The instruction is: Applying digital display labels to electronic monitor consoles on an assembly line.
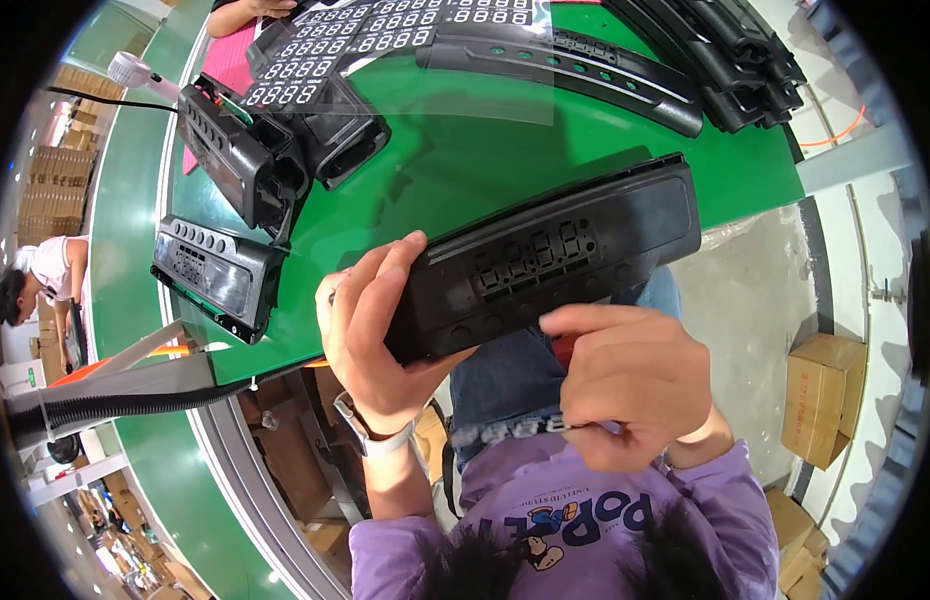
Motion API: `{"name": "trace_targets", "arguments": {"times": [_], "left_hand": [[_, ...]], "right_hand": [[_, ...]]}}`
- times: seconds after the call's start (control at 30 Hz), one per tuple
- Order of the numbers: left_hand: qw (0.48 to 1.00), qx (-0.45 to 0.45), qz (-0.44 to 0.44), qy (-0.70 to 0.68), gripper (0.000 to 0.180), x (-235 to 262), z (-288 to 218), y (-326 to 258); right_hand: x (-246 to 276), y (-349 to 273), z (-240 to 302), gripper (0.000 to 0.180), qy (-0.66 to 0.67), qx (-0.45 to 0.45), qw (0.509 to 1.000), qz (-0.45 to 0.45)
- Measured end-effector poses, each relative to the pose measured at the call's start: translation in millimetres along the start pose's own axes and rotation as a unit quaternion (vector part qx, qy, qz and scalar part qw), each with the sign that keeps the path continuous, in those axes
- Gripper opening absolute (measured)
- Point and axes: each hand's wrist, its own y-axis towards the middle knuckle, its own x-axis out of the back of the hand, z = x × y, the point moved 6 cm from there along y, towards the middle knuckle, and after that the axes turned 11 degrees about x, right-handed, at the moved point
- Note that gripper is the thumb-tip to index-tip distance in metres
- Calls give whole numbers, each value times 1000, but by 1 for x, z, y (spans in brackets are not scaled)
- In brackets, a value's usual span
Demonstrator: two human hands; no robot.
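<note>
My left hand (370,325) grips the left end of a long black plastic housing (635,225), tilted up to the right over the green table's near edge. Segment-digit cutouts show in its face, with a row of round button spots below them. Just under that lower edge is my right hand (635,385), its index finger bent toward the housing. A clear strip printed with white digits (510,430) sticks out from the closed lower fingers of this hand; it is partly blurred.
Clear sheets of white digits (395,40) lie at the back of the green table (465,150). More black housings stand left (225,150) and are stacked back right (725,60). A single housing (215,275) lies at the left edge. Another person's hand (270,8) shows at the top.
</note>
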Motion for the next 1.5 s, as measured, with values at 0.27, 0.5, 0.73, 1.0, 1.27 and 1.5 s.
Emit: {"name": "trace_targets", "arguments": {"times": [0.27,0.5,0.73,1.0,1.27,1.5], "left_hand": [[1000,-9,-2,-23,73,-1,3,-3],[1000,-16,-7,-15,74,-1,2,-4],[999,-32,-8,-21,72,-1,2,-5],[999,-33,-6,-8,75,-1,2,-2],[999,-26,-23,-25,64,3,2,-2],[990,-114,14,83,56,0,-13,0]], "right_hand": [[-20,6,-5,12,-161,80,979,97],[-20,4,-6,11,-181,87,972,126],[-18,0,-5,9,-189,90,974,90],[-32,7,-9,13,-65,79,994,48],[-8,-2,-8,14,107,-38,993,35],[50,-10,-16,10,-50,-233,923,-301]]}}
